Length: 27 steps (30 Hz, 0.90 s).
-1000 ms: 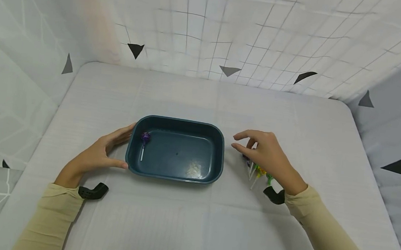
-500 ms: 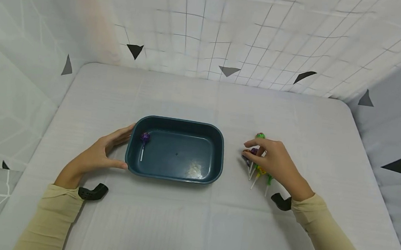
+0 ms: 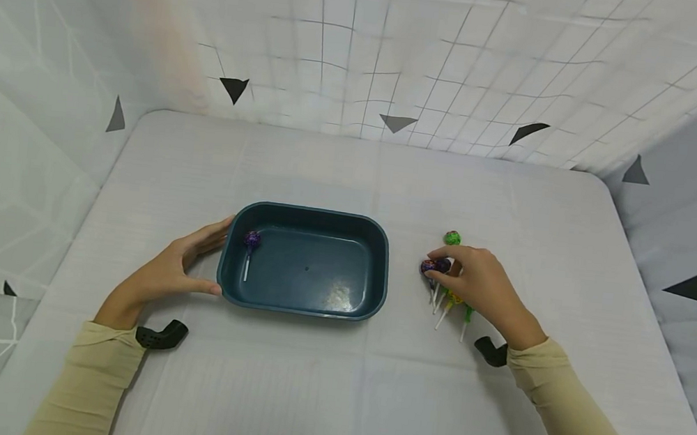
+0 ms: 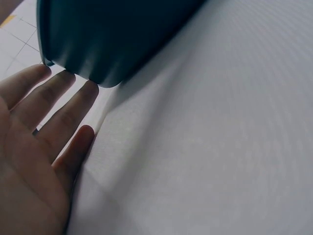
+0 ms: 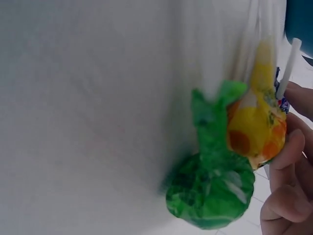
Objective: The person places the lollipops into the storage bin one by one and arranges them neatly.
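Note:
My left hand (image 3: 178, 268) rests against the left end of a dark teal plastic tub (image 3: 302, 310), thumb on the near side. In the left wrist view, its straight fingers touch the tub wall (image 4: 98, 34). Inside the tub lies one purple-wrapped lollipop (image 3: 252, 239). My right hand (image 3: 473, 278) is at a bunch of lollipops right of the tub, thumb and forefinger curled round the head of a dark purple lollipop (image 3: 443, 264). A green lollipop (image 5: 211, 193) and a yellow one (image 5: 257, 122) show beside the fingers in the right wrist view.
Another dark lollipop (image 3: 428, 266) lies just left of the right fingertips. A further green lollipop head (image 3: 452, 237) sticks out behind the hand. Everything stands on a white-covered table (image 3: 307, 388) with pale cloth walls around it.
My right hand has moved from beside the tub slightly right and toward me onto the lollipops, uncovering the green head behind. The left hand and tub have stayed in place.

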Motion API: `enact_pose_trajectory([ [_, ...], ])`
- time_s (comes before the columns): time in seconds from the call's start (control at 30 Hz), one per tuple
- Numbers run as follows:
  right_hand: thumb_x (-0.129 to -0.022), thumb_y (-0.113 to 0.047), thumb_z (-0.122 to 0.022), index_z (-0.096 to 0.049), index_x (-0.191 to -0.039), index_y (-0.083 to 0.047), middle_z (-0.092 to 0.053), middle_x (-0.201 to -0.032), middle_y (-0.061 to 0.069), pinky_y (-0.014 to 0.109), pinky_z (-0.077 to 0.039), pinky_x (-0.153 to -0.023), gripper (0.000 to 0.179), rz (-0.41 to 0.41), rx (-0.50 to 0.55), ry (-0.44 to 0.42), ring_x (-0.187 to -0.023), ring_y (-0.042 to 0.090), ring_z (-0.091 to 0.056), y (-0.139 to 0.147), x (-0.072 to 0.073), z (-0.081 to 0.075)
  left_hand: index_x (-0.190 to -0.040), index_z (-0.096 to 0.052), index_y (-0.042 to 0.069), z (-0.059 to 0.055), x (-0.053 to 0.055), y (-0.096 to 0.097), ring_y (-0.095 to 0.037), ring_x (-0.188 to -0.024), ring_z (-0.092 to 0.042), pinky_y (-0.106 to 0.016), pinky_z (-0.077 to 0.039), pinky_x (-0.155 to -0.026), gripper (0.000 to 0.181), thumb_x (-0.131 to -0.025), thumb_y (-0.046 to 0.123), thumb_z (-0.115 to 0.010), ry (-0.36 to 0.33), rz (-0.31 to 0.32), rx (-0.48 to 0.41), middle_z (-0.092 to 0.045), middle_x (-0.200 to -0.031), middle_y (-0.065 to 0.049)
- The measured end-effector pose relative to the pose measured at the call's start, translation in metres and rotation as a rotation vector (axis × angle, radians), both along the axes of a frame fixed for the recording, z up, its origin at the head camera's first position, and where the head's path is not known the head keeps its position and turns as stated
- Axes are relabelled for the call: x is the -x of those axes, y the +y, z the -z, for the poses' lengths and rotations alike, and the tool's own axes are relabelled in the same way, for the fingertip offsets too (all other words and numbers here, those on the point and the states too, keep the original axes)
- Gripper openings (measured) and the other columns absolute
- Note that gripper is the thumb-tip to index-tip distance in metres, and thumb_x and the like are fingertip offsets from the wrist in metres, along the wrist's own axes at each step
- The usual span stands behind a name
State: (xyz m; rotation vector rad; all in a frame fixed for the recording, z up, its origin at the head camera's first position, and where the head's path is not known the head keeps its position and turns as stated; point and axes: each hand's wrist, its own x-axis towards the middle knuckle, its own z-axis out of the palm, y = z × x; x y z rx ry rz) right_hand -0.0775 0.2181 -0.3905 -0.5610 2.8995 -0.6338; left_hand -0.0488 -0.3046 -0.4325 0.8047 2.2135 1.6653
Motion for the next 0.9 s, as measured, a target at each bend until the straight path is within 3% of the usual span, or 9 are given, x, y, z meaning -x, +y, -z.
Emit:
enact_pose_trajectory([
  [0.33,-0.089,-0.027,-0.083,-0.08,-0.115,-0.014,-0.062,-0.065,-0.002,0.026,-0.039,-0.053,0.029,0.013,-0.063,-0.014,-0.062,0.014,-0.049,-0.0032,0.0025,-0.0002,-0.166,-0.022,0.01,-0.0013,0.0005,-0.0001,0.003,-0.151,-0.034,-0.011,-0.032,-0.121,0.118,-0.071,-0.011,-0.088,-0.005,-0.005,0.004,-0.024,-0.172,-0.014],
  [0.9,-0.088,-0.028,-0.084,-0.081,-0.113,-0.013,-0.072,-0.078,0.001,0.026,-0.044,-0.059,0.029,0.022,-0.048,-0.014,-0.068,0.015,-0.054,-0.0039,0.0019,0.0008,-0.166,-0.021,0.009,0.0036,0.0028,-0.0018,0.0,-0.153,-0.033,-0.013,-0.031,-0.122,0.117,-0.072,-0.013,-0.086,0.006,0.013,-0.019,-0.023,-0.173,-0.013],
])
